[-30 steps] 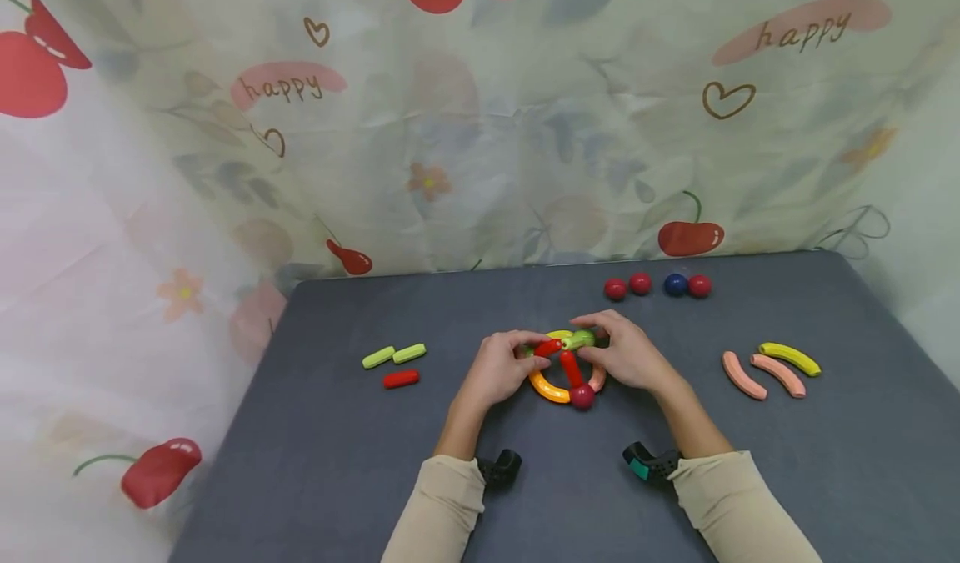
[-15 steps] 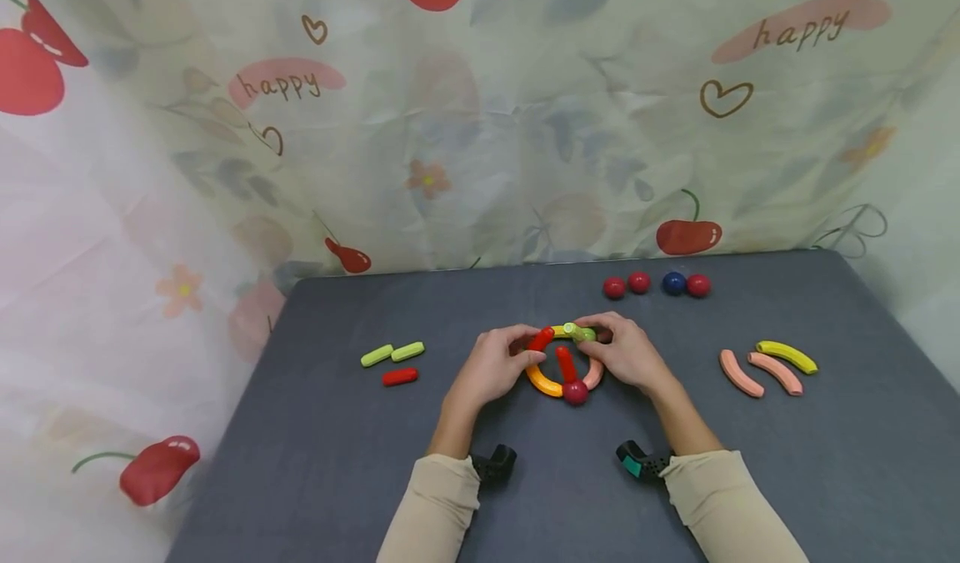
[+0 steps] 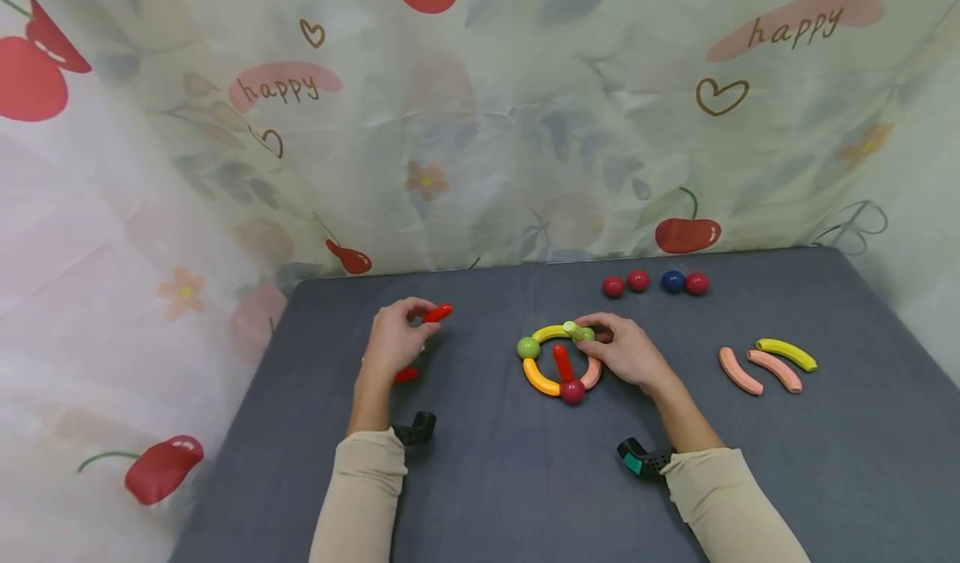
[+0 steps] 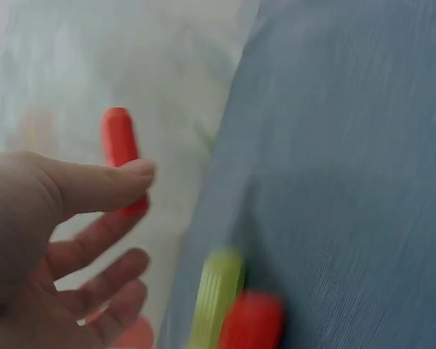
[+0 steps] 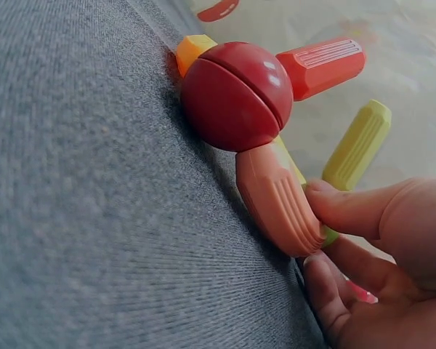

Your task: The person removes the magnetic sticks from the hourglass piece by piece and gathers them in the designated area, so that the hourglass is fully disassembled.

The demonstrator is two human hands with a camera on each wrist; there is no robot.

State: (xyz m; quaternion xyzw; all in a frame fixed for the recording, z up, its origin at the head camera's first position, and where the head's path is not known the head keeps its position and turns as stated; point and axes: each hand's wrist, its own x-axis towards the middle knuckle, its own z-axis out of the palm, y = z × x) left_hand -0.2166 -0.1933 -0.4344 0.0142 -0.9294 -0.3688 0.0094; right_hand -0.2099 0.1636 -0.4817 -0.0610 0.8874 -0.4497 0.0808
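My left hand (image 3: 396,338) pinches a red stick (image 3: 438,313) between thumb and fingers, raised over the left of the table. My right hand (image 3: 628,350) holds the ring of toy pieces at its far right joint, gripping a green ball (image 3: 588,334) largely covered by the fingers. From that ball rises a light green stick (image 5: 357,145). The ring also has a yellow curved piece (image 3: 550,332), a second green ball (image 3: 528,347), an orange curved piece (image 3: 542,379), a dark red ball (image 5: 236,94) and a pink curved piece (image 5: 276,200). Another red stick (image 5: 327,65) stands up from the red ball.
Below the left hand lie a loose red stick (image 3: 406,374) and a light green stick (image 4: 218,298), mostly hidden in the head view. Red balls (image 3: 613,286) and a blue ball (image 3: 672,281) line the back. Pink curved pieces (image 3: 776,371) and a yellow one (image 3: 786,354) lie right.
My left hand has left the ring and travelled left with the red stick, uncovering the left green ball. The light green stick has swung upright, while my right hand stays at the ring.
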